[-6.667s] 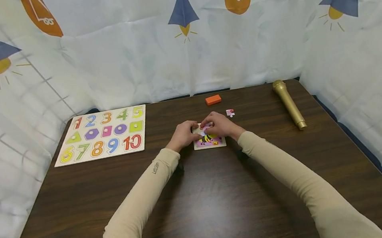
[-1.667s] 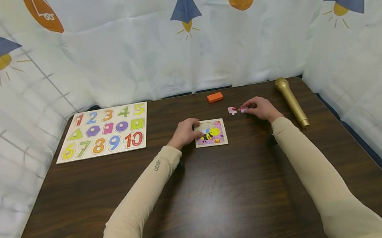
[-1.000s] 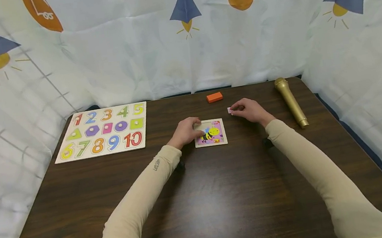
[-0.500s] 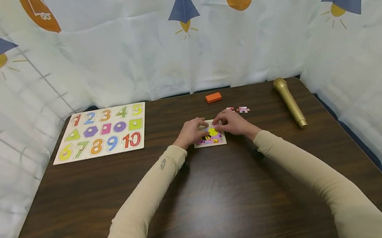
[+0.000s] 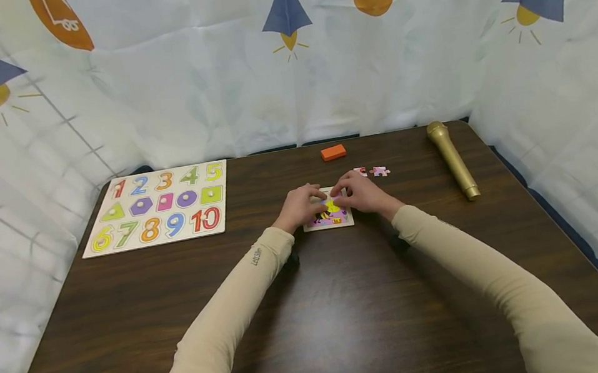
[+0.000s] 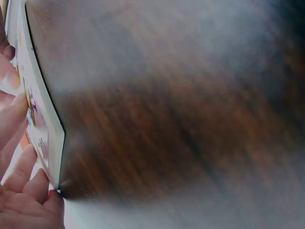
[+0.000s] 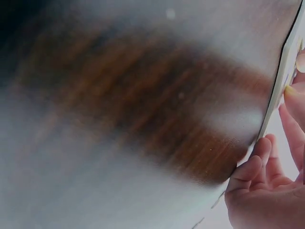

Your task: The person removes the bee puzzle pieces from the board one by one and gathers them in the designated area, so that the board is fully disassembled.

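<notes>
A small square wooden jigsaw puzzle with a yellow bee on pink lies mid-table. From its left side my left hand grips it, thumb over the picture. The left wrist view catches the pale puzzle edge with fingers of the left hand along it. Opposite, my right hand holds the upper right part, thumb and fingers bent onto the surface. In the right wrist view, curled fingers of the right hand sit at the board's edge. Both hands cover the upper picture, so any piece between the fingertips is hidden.
Two loose jigsaw pieces lie behind the right hand: one pink piece fully visible, another piece partly covered. An orange block sits farther back. The golden microphone is at right, a number-and-shape board at back left.
My right hand has come left from the loose pieces onto the puzzle. My left hand has shifted slightly right over it. A second loose piece now lies beside the first.
</notes>
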### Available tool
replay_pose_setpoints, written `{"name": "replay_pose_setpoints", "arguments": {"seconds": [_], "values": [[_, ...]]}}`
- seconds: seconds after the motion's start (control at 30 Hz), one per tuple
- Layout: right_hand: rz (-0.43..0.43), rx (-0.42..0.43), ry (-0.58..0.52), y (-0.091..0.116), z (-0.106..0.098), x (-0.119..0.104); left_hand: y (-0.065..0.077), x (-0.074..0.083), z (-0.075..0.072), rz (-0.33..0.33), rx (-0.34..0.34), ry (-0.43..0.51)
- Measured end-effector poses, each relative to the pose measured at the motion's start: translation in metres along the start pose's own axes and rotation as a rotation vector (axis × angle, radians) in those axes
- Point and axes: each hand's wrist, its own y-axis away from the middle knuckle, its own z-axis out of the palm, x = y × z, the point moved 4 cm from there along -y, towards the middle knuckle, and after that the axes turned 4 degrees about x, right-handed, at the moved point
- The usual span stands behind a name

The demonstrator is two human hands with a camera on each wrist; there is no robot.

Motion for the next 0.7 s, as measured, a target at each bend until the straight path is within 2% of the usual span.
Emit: {"name": "replay_pose_setpoints", "arguments": {"seconds": [0.37,0.7], "values": [[0.024,-0.028,-0.004,-0.0031,0.001,-0.0008,-0.0007,-0.0033,0.0018,-0.056,0.022,0.053],[0.003,-0.031,-0.023,-0.0024,0.0015,-0.0036,-0.0006,-0.0024,0.0011,-0.076,0.016,0.058]]}}
